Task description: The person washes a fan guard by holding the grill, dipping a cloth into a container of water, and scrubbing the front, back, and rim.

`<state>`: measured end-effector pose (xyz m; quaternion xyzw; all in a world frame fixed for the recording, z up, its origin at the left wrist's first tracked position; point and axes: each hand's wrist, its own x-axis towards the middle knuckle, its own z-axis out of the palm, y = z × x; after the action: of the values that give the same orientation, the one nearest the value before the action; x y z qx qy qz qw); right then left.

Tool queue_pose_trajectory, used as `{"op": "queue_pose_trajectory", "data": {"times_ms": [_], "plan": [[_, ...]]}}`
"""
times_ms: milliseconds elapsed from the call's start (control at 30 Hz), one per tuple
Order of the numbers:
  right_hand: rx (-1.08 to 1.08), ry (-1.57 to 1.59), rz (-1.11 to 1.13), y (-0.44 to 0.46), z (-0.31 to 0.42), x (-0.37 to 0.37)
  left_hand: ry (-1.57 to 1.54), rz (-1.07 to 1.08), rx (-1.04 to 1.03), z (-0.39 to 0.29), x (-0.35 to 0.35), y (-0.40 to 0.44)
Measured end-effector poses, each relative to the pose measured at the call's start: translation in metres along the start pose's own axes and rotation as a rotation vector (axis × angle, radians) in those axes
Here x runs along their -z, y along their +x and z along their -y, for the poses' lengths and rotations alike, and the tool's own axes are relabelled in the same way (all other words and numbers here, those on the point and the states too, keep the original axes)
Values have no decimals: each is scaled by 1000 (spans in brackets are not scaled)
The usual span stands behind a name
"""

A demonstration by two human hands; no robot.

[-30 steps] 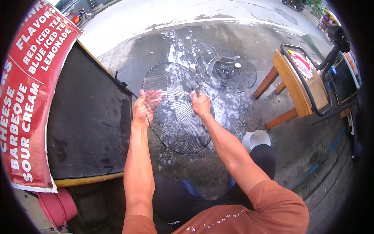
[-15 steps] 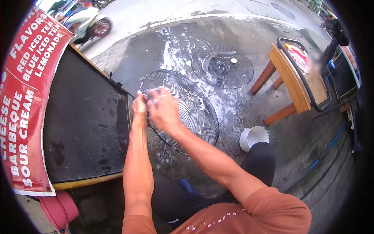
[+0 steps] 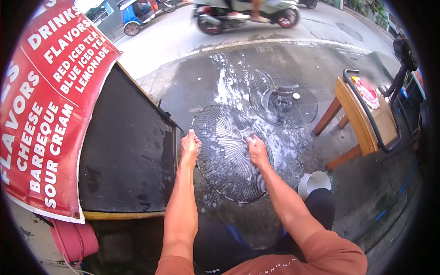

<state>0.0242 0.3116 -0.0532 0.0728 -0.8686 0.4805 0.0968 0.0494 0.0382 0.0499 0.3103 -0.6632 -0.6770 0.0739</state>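
A round black wire fan grille (image 3: 224, 151) is tilted up above the wet ground, with suds on its wires. My left hand (image 3: 189, 145) is closed on its left rim, thumb upward. Near the grille's centre, my right hand (image 3: 256, 150) is closed against the wires, around something too hidden to make out. Behind lies a second fan grille (image 3: 302, 107) on the ground, with a curved dark piece (image 3: 268, 98) and a small white round object (image 3: 296, 96) on it.
White bucket (image 3: 316, 182) beside my right knee. Wooden stool (image 3: 355, 117) with a black metal frame at right. Black board (image 3: 126, 151) and red banner (image 3: 55, 119) at left, pink container (image 3: 75, 240) below. On the road, a motorcycle (image 3: 247, 13) carries a person.
My right hand has moved from the grille's left rim to near its centre. My left hand still holds the rim. The view has shifted, and the motorcycle has moved right along the road.
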Motion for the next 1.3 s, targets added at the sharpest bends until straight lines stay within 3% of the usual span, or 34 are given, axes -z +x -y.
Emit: {"op": "queue_pose_trajectory", "data": {"times_ms": [100, 200, 333, 533, 667, 700, 767, 833, 933, 967, 1000, 1033, 1067, 1100, 1133, 1200, 1300], "plan": [[23, 75, -130, 0, -1, -4, 43, -5, -15, 0, -5, 4], [-142, 121, -23, -4, 24, 9, 106, -6, -47, -7, -7, -4], [-213, 168, 34, 16, 27, 14, -56, 220, 7, -24, -8, -14], [-310, -61, -124, 38, 22, 8, -280, 369, -36, -63, -31, -53], [-465, -83, -208, 36, 46, 13, -79, 184, -100, -39, -37, -42], [-335, -84, -296, 27, 38, -2, -55, 135, -160, -34, -39, -38], [-294, -81, -310, 8, 48, -9, -42, 19, -106, -31, -39, -33], [-193, 150, -295, -10, 79, -10, -12, 3, -101, -30, -36, -28], [45, 228, -35, -20, 159, 9, 4, 42, -104, -32, -33, -29], [315, 204, -57, -20, 172, 2, 60, 30, -85, -41, -33, -37], [367, 173, -30, -23, 177, -17, 149, 87, -368, -22, -21, -14], [355, 219, 99, -20, 202, -6, -256, 219, -209, -11, -22, -1], [382, 242, 227, -11, 212, 1, -198, 336, -273, 14, 0, 28], [397, 228, 354, -2, 206, -1, -737, 548, 24, -4, -7, 3], [443, 229, 413, 10, 197, -3, -602, 497, 52, -8, -2, 2], [571, 185, 357, 17, 187, 5, -558, 417, -182, -12, -8, -18], [410, 5, 227, 9, 151, 4, -303, 225, -195, -15, -11, -14]]}}
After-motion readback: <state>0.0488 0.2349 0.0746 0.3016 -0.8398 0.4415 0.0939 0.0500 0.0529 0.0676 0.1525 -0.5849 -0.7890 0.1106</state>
